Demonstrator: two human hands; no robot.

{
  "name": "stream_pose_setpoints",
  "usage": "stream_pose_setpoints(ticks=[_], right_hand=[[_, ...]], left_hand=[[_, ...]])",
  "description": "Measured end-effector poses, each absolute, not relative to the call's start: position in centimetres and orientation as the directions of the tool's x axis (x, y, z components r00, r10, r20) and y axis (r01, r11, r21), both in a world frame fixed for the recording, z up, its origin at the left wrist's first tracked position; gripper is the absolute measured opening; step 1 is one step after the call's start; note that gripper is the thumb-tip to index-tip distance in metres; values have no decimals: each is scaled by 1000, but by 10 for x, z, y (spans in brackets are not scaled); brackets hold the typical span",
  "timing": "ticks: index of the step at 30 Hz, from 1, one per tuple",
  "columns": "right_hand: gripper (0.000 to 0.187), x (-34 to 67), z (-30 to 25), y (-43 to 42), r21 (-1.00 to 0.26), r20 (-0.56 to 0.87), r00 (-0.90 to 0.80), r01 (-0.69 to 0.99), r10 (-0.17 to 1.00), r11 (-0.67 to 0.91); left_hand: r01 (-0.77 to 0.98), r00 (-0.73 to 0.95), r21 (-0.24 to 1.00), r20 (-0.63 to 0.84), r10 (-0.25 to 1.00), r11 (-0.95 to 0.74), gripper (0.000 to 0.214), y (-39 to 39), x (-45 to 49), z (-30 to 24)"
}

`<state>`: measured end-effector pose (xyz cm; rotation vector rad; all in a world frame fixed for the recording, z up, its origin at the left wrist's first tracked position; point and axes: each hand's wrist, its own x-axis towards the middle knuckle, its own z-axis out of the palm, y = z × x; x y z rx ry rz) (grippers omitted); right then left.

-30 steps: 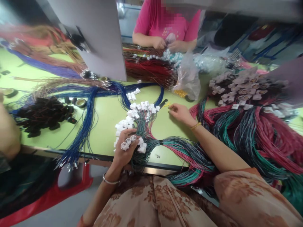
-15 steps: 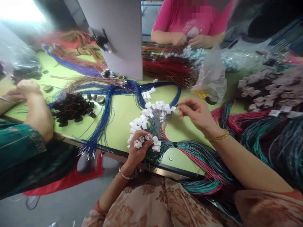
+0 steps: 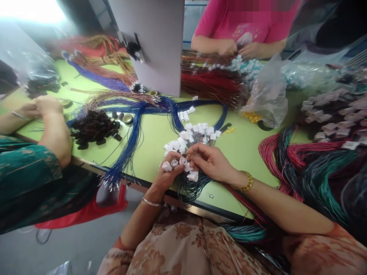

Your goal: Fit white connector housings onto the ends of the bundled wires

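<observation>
My left hand (image 3: 169,172) is closed around several white plastic connectors (image 3: 174,164), their open ends facing up. Thin wires run from the connectors into a bundle (image 3: 189,191) of green, black and red wires. Close beside it, my right hand (image 3: 208,162) is pinched at the rim of the connector nearest the thumb. A tiny yellowish bit shows at its fingertips, too small to make out fully. More white connectors (image 3: 176,145) on wires fan out on the table just beyond both hands.
Small yellow pieces (image 3: 229,130) lie by a dark strip on the green table (image 3: 151,141). Blue wires (image 3: 134,130) and black connectors (image 3: 94,128) lie to the left. A grey panel (image 3: 160,46) stands ahead. Co-workers' hands are at left (image 3: 48,107) and across the table (image 3: 249,49).
My right hand has come back left and toward me, from beyond the fanned connectors to the ones in my left hand. The left hand keeps its grip. The view has shifted slightly.
</observation>
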<state>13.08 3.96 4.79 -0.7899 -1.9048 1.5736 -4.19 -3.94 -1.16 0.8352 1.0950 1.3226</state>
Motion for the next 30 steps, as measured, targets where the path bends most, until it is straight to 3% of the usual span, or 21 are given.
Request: stream_pose_setpoints(ticks=[5,8,12,23,26,30], right_hand=[[15,131,39,40,-732,458,-664,95,591,674],[19,131,33,41,-640,544,-660,73,518,765],[22,131,30,39,-629,553,-679,40,483,777],[8,130,35,40,-793,298,-675,218,675,568],[12,131,36,41,-910,113,-672,226,732,348],[14,133,40,43,-984,-128,-720,179,682,4]], left_hand=[[-283,-78,946,-188,979,160,43,-37,-43,-11],[-323,-71,930,-207,976,173,45,-38,-40,-8],[-383,-77,908,-215,974,170,46,-39,-37,-2],[-392,-100,897,-260,960,203,42,-40,-36,-11],[-401,-98,890,-278,955,218,40,-40,-35,-9],[-421,-94,876,-302,949,237,41,-41,-34,-7]])
